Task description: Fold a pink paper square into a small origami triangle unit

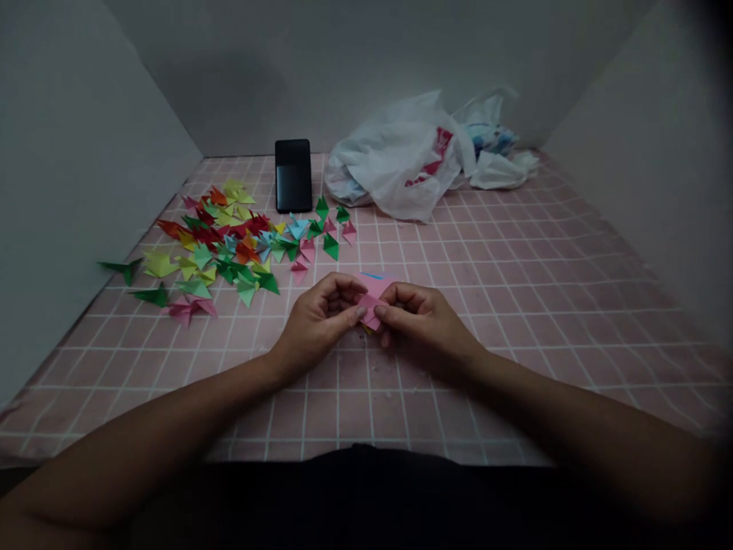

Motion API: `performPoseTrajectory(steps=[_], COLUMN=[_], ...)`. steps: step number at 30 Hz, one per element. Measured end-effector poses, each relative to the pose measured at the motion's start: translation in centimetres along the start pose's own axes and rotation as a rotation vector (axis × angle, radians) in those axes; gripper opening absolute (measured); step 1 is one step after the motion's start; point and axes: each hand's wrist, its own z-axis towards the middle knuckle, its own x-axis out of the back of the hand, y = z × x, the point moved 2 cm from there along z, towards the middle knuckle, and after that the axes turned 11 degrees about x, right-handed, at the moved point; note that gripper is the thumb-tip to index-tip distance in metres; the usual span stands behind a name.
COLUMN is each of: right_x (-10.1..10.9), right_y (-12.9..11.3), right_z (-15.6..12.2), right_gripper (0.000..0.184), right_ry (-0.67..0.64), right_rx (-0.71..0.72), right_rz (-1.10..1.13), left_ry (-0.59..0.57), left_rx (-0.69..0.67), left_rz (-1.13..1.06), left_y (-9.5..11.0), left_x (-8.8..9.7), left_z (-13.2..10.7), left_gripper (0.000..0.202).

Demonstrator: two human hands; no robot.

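Between both hands is a small folded piece of pink origami paper (372, 312), held just above the table. My left hand (321, 315) pinches its left side with thumb and fingers. On its right side, my right hand (421, 315) has thumb and curled fingers closed on the same paper. Just beyond the fingertips lies flat pink paper with a blue strip (372, 276); a bit of yellow shows below the folded piece. To the left is a heap of folded paper cranes (229, 244) in red, green, yellow, blue and pink.
A black phone (293, 177) stands at the back, tilted up. Beside it lies a crumpled white plastic bag (401, 156) with red print, then another white and blue packet (495, 141). A pink checked cloth (544, 305) covers the table; grey walls enclose three sides.
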Motion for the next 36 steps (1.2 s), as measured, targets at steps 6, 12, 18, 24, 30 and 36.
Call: performPoseTrajectory(steps=[6, 12, 18, 24, 30, 36], right_x=[0.02, 0.00, 0.06, -0.03, 0.07, 0.15], right_y=[0.00, 0.12, 0.09, -0.22, 0.00, 0.07], right_z=[-0.04, -0.08, -0.06, -0.14, -0.07, -0.09], right_gripper=[0.024, 0.025, 0.025, 0.024, 0.018, 0.020], right_ry=[0.000, -0.008, -0.010, -0.016, 0.004, 0.008], right_rx=[-0.006, 0.002, 0.004, 0.009, 0.032, 0.088], right_rz=[-0.004, 0.006, -0.001, -0.006, 0.041, 0.095], left_ry=[0.005, 0.012, -0.021, -0.030, -0.004, -0.010], left_rx=[-0.024, 0.016, 0.051, 0.091, 0.099, 0.116], left_rz=[0.061, 0.082, 0.103, 0.047, 0.010, 0.004], left_y=[0.17, 0.16, 0.18, 0.29, 0.38, 0.36], left_x=[-0.05, 0.00, 0.06, 0.02, -0.07, -0.06], left_z=[-0.04, 0.01, 0.02, -0.03, -0.06, -0.08], left_gripper=[0.018, 0.017, 0.014, 0.016, 0.018, 0.016])
